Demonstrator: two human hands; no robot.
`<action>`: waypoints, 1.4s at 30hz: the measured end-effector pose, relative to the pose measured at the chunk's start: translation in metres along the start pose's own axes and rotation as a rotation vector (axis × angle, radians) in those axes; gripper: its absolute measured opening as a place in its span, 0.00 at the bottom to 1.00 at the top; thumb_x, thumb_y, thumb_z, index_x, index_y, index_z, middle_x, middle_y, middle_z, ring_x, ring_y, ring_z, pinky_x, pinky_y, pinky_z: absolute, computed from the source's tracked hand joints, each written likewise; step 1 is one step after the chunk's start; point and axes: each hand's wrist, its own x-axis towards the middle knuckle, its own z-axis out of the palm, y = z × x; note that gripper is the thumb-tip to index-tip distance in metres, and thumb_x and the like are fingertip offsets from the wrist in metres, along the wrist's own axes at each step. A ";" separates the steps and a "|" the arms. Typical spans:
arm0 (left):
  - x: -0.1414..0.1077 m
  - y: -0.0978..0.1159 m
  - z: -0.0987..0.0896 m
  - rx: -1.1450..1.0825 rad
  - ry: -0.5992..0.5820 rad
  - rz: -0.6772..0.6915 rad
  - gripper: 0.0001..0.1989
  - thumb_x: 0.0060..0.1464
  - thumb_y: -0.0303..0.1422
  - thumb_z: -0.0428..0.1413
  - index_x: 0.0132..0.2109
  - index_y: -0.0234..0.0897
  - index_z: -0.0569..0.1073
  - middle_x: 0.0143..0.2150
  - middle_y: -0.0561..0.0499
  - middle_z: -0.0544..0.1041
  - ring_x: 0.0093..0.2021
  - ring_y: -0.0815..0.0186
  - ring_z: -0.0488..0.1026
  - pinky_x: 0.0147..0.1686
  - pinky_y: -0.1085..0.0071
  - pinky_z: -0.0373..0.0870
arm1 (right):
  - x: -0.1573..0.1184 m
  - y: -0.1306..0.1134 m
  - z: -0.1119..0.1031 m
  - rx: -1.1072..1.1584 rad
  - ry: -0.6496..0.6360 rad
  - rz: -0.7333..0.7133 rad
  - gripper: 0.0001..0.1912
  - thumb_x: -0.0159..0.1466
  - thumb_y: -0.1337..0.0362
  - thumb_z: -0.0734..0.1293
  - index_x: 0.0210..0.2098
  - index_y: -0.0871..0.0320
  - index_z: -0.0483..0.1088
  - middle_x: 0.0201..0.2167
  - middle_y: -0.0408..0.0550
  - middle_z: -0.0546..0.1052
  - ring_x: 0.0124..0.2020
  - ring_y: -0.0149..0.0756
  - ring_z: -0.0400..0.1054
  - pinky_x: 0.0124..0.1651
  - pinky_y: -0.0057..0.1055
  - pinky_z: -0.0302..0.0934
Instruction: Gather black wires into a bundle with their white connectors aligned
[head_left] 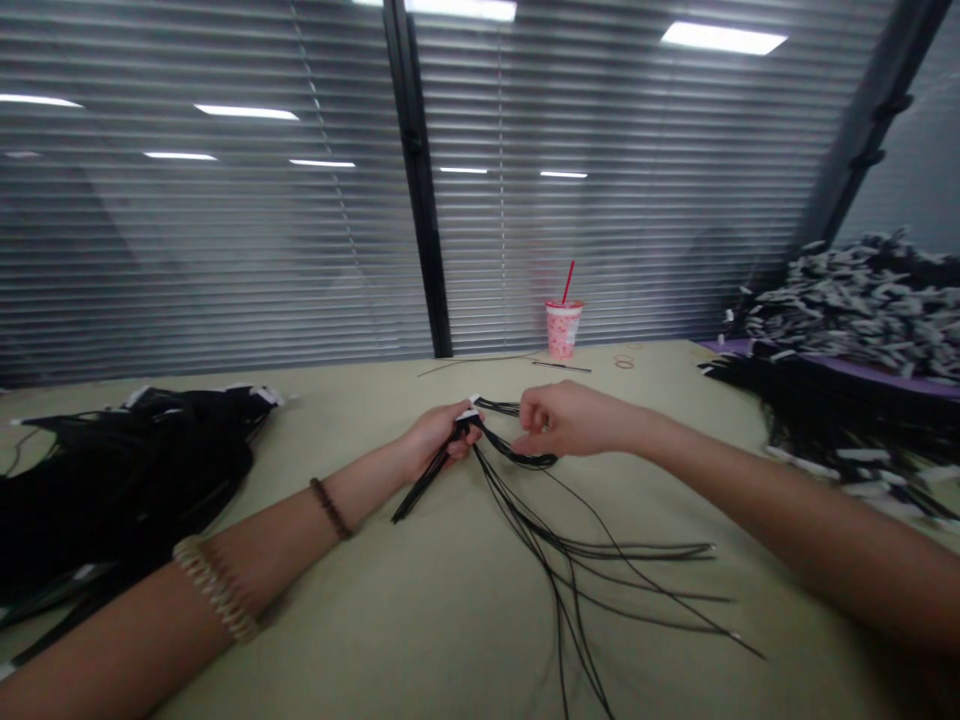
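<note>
Black wires (426, 479) are clasped by the left hand (436, 436); whether the right hand (571, 418) grips any is hidden.

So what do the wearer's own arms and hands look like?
Left hand: no glove; dark, apparently beaded bracelet near the wrist, pale coiled band farther up. Right hand: no glove, no bracelet visible. No sleeves in view on either arm.

Table (360, 610), pale yellow | left: black wire heap (142, 480) | back: pink cup (562, 332), tan loop (624, 366) | centre: trailing wires (574, 547)
</note>
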 end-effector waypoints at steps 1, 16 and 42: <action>0.000 0.000 0.000 0.003 -0.001 0.002 0.12 0.54 0.38 0.45 0.32 0.34 0.64 0.17 0.57 0.63 0.09 0.80 0.49 0.08 0.82 0.45 | -0.001 -0.003 0.009 -0.092 0.034 -0.013 0.12 0.48 0.58 0.68 0.28 0.60 0.66 0.22 0.45 0.72 0.22 0.31 0.64 0.21 0.24 0.50; -0.001 0.000 0.005 0.059 -0.006 0.031 0.12 0.55 0.37 0.43 0.32 0.33 0.65 0.14 0.56 0.63 0.09 0.79 0.50 0.09 0.82 0.44 | -0.007 0.002 -0.059 0.793 -0.304 0.077 0.08 0.50 0.72 0.59 0.27 0.66 0.69 0.14 0.40 0.65 0.12 0.19 0.50 0.13 0.19 0.40; -0.007 0.004 0.006 0.315 -0.036 0.030 0.19 0.52 0.46 0.44 0.27 0.34 0.66 0.07 0.60 0.54 0.08 0.78 0.45 0.10 0.81 0.40 | 0.025 0.010 0.013 1.045 0.423 0.154 0.07 0.52 0.66 0.65 0.21 0.63 0.65 0.15 0.40 0.68 0.12 0.19 0.55 0.12 0.17 0.46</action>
